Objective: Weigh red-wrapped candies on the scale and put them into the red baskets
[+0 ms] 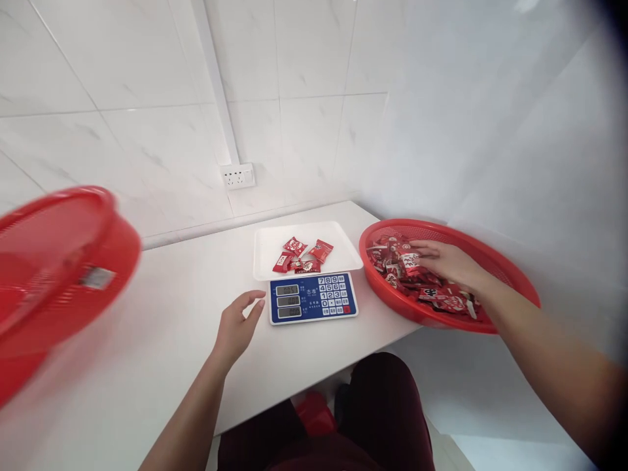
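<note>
Red foil-look packets [321, 250], roughly five, lie on the white pan [267, 239] of a scale, bunched toward its front edge; a few touch or overlap, so the count is uncertain. Many more of like wrapping fill a red basket [520, 281] just right of the scale. Judged by what lies where: a small lot is on the pan, the bulk is in the basket.

Right hand [449, 261]: inside the basket, fingertips on the packets in its left half. Whether it grips one cannot be told. Left hand [241, 320]: thumb and fingers parted, nothing between them, just beside the left edge of the scale's blue panel [314, 307]. Display [288, 290]: the top row seems to show a small non-zero figure, the two lower rows zeros; digits faint.

The scale stands toward the right end of a white bench [196, 281], panel facing the front edge, pan toward the back edge. The basket reaches past the bench's right edge; its support there is hidden.

Farther out: a blurred red basketwork shape [110, 242] over the bench's left end, contact with the surface not clear. Socket plate [238, 176] on the tiled wall, above the back edge.
</note>
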`<action>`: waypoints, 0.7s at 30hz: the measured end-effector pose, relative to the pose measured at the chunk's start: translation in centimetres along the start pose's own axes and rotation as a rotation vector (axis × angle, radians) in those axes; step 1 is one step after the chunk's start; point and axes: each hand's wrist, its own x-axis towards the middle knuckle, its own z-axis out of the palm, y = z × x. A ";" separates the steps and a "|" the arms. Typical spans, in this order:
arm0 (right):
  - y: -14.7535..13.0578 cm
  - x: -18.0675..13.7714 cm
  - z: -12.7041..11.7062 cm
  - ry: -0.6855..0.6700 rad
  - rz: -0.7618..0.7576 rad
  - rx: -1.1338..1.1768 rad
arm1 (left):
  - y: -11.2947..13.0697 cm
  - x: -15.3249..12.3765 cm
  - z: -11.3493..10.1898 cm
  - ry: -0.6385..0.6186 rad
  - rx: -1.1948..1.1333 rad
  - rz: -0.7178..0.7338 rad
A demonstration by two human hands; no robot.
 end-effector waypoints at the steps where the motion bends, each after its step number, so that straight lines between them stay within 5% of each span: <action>1: -0.4 -0.3 0.0 0.012 0.017 0.043 | -0.1 -0.5 0.2 -0.023 -0.019 -0.003; 5: -3.6 -2.9 0.8 0.087 -0.057 0.124 | 0.4 -2.2 1.7 -0.144 -0.087 0.016; 8: -6.3 -6.1 3.4 -0.094 -0.183 0.293 | 1.7 -3.4 3.4 -0.281 -0.154 0.032; 13: -8.6 -11.9 11.1 -0.453 -0.242 0.522 | 3.8 -4.7 6.5 -0.467 -0.361 0.061; 17: -8.9 -14.3 14.9 -0.503 -0.156 0.700 | 4.2 -5.0 7.1 -0.427 -0.416 0.008; 21: -8.9 -14.6 15.7 -0.577 -0.131 0.784 | 3.8 -5.3 6.4 -0.529 -0.262 0.017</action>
